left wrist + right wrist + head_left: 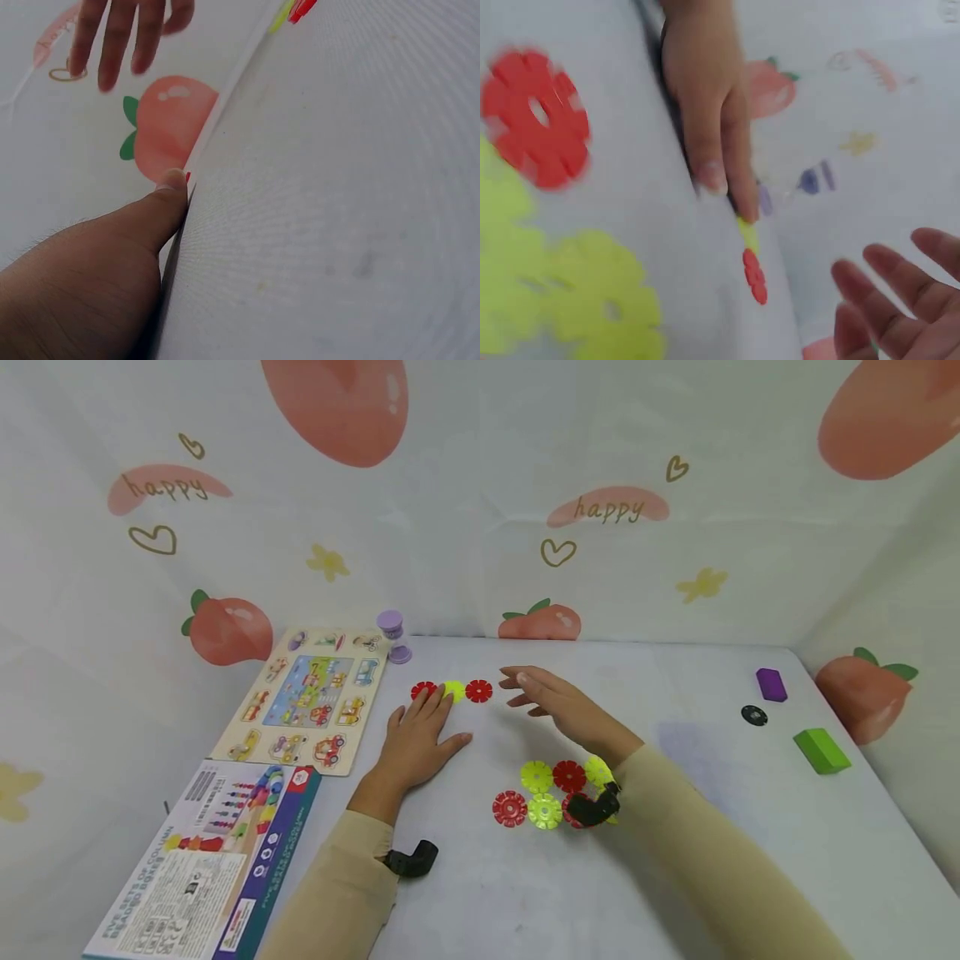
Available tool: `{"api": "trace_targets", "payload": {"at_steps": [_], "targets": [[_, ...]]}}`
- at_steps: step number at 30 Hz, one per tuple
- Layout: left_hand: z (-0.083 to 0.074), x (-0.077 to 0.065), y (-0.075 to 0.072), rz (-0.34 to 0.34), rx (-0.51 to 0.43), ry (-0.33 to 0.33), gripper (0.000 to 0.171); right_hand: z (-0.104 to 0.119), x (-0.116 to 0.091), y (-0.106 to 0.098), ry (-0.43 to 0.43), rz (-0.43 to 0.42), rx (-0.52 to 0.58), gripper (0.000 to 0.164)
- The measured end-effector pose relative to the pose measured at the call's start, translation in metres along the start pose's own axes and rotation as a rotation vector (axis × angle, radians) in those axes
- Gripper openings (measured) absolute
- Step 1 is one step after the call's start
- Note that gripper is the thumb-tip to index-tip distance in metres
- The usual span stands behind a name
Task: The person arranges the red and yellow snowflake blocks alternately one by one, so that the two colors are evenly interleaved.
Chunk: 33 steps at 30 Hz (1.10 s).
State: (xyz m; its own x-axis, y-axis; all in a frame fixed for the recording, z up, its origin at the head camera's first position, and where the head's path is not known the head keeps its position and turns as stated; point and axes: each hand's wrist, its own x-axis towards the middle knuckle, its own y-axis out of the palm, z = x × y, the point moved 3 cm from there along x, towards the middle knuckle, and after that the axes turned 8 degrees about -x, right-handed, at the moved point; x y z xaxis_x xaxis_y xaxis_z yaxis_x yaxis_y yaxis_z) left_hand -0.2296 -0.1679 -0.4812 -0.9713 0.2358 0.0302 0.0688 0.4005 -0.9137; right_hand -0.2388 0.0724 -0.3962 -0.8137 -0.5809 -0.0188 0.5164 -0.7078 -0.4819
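Note:
My left hand [422,739] lies flat on the table with its fingers spread. Its fingertips rest on a red flower-shaped disc [422,689] and reach the edge of a yellow disc [454,690]. A second red disc [478,691] ends this short row on the right. Raised over the table, my right hand [551,700] has its fingers extended and holds nothing. Under its wrist sits a cluster of red and yellow discs [545,811], partly hidden by the sleeve and a black wrist camera [595,807]. In the right wrist view a red disc [536,118] shows large and blurred.
A wooden picture puzzle [360,739] lies at the left, with a boxed toy [202,860] in front of it. A purple sand timer [394,637] stands behind. On the right are a purple block [771,685], a black round piece [754,716] and a green block [822,751].

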Motion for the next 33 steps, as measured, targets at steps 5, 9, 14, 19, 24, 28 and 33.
{"api": "trace_targets", "payload": {"at_steps": [5, 9, 14, 19, 24, 28, 33], "targets": [[-0.001, -0.001, -0.001, 0.002, -0.004, 0.002, 0.085, -0.012, -0.037, -0.003, -0.083, -0.01, 0.188, 0.04], [-0.001, -0.002, -0.002, 0.001, -0.014, 0.01, 0.084, -0.034, -0.055, -0.001, -0.072, -0.048, 0.253, 0.042], [0.0, -0.002, -0.001, -0.002, -0.012, 0.017, 0.084, -0.064, -0.062, 0.007, 0.015, -0.054, 0.149, 0.053], [0.0, 0.0, 0.0, -0.008, -0.01, 0.026, 0.084, -0.071, -0.063, 0.017, 0.014, -0.01, -0.162, 0.054], [-0.002, 0.0, -0.002, -0.01, -0.014, 0.026, 0.083, -0.063, -0.061, 0.025, -0.044, 0.001, -0.343, 0.033], [-0.002, -0.001, -0.002, -0.007, -0.024, 0.023, 0.082, -0.06, -0.061, 0.027, -0.001, -0.01, -0.271, 0.026], [-0.001, -0.001, -0.001, -0.009, -0.03, 0.026, 0.082, -0.057, -0.061, 0.025, 0.06, -0.045, -0.195, 0.02]]}}
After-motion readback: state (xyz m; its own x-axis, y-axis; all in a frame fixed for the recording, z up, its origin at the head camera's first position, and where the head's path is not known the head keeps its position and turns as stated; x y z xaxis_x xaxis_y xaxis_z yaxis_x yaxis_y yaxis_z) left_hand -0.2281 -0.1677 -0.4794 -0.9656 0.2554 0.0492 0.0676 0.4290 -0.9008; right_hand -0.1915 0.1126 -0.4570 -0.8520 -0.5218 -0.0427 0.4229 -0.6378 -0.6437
